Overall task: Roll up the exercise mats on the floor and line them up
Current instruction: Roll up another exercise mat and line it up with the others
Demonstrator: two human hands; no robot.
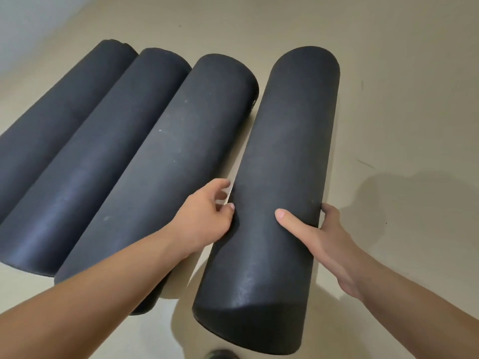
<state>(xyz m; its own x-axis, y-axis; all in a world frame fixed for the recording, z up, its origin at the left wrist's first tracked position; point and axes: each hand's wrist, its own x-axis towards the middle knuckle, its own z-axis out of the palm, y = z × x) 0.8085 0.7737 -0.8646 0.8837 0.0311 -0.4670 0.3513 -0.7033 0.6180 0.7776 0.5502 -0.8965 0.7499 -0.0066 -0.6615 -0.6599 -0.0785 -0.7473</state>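
The right hand (334,244) grips the rightmost rolled black foam exercise mat (285,141): its thumb (287,221) lies flat across the top of the roll and its fingers (327,208) curl round the right flank. The left hand (204,218) rests against the roll's other flank, fingers (225,207) loosely curled, half open, clasping nothing. Left of those fingers, 3 more rolled black mats (166,151) lie side by side on the beige floor (401,112).
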